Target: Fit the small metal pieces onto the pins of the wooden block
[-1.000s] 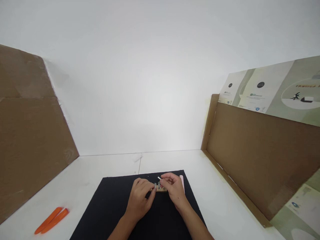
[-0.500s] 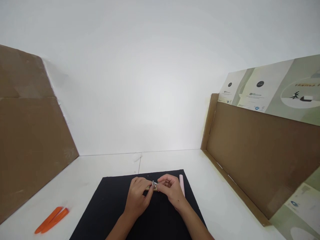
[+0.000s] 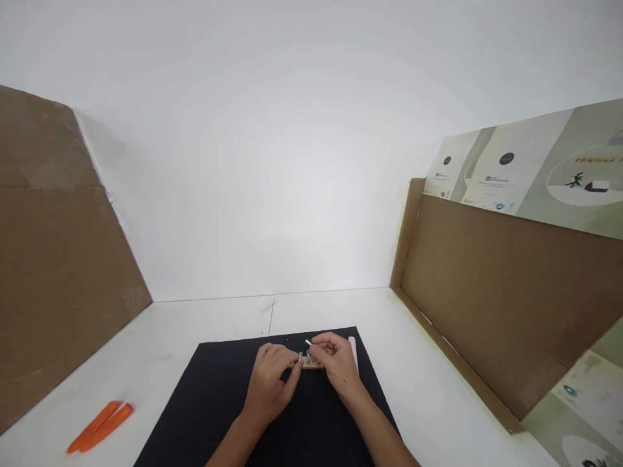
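Observation:
A narrow wooden strip (image 3: 311,364) lies across the black mat, with small metal parts standing upright on it. My left hand (image 3: 270,379) is closed at the strip's left end, thumb and forefinger pinching a small grey metal peg (image 3: 300,357). Just right of that peg stands another metal piece (image 3: 308,357). My right hand (image 3: 335,364) hovers over the strip's right part, its fingertips closed on a short shiny metal pin (image 3: 308,342) that points up and left. My fingers cover both ends of the strip.
The black mat (image 3: 209,402) covers the middle of the white table (image 3: 160,344). A pale pink stick (image 3: 353,350) lies beyond my right hand. Two orange strips (image 3: 100,428) rest at left. Cardboard panels (image 3: 63,259) stand on the left and a cardboard box (image 3: 491,285) on the right.
My right hand has lifted slightly up and away from the strip with the pin, uncovering an upright metal piece and more of the wood. My left hand has barely moved.

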Demonstrator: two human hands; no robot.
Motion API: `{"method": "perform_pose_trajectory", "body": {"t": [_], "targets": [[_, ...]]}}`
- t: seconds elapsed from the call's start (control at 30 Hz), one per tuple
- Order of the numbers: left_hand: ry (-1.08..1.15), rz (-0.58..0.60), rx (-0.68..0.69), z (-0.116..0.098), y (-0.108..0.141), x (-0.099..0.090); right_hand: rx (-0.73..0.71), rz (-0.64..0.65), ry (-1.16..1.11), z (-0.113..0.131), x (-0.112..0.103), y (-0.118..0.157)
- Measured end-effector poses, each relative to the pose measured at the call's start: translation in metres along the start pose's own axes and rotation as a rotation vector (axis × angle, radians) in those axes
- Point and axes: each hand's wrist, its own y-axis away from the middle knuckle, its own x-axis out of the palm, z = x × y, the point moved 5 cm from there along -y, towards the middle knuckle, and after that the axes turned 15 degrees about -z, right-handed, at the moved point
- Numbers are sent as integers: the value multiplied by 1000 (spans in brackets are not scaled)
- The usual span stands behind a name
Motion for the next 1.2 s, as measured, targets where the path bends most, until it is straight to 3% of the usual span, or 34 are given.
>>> {"method": "perform_pose_trajectory", "body": {"t": [0.37, 0.6, 0.73, 0.9, 1.03, 1.2], "targets": [[-20, -31, -8, 4, -1, -3, 39, 29, -7, -4, 1, 2], [-13, -25, -6, 4, -1, -3, -4, 228, -55, 9, 9, 14], [-10, -14, -2, 2, -2, -3, -12, 260, -48, 11, 10, 17], [16, 8, 6, -2, -2, -2, -11, 221, -61, 8, 10, 13], [12, 14, 3, -3, -2, -1, 33, 116, -77, 2, 6, 7], [10, 2, 3, -2, -2, -2, -12, 22, -30, 2, -1, 0]]}}
